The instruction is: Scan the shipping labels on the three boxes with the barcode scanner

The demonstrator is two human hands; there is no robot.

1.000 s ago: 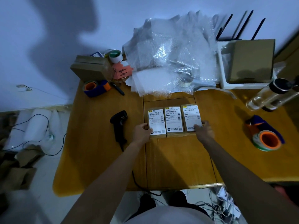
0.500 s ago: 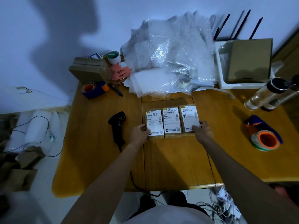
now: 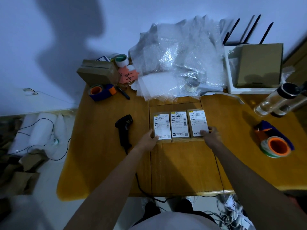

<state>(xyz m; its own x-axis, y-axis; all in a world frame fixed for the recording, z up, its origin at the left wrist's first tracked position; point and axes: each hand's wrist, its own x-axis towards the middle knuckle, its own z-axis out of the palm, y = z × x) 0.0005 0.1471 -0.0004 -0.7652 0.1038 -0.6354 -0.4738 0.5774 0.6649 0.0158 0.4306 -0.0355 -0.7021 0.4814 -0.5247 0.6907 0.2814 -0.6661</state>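
Observation:
Three small cardboard boxes lie side by side in a row on the wooden table, each topped with a white shipping label: the left box (image 3: 162,125), the middle box (image 3: 179,124) and the right box (image 3: 197,122). My left hand (image 3: 148,141) presses against the near left corner of the left box, fingers on its edge. My right hand (image 3: 210,136) rests on the near right corner of the right box, partly covering its label. The black barcode scanner (image 3: 123,128) lies on the table left of the boxes, untouched, with its cable running toward me.
A heap of bubble wrap (image 3: 179,60) fills the back of the table (image 3: 103,163). Tape dispensers sit at back left (image 3: 101,92) and right (image 3: 274,143). A brown box (image 3: 98,72), a white tray holding a carton (image 3: 259,65) and a clear bottle (image 3: 275,100) stand around.
Both hands stay at the outer corners of the row of boxes. My right fingers have slid a little further onto the right label. The scanner has not moved.

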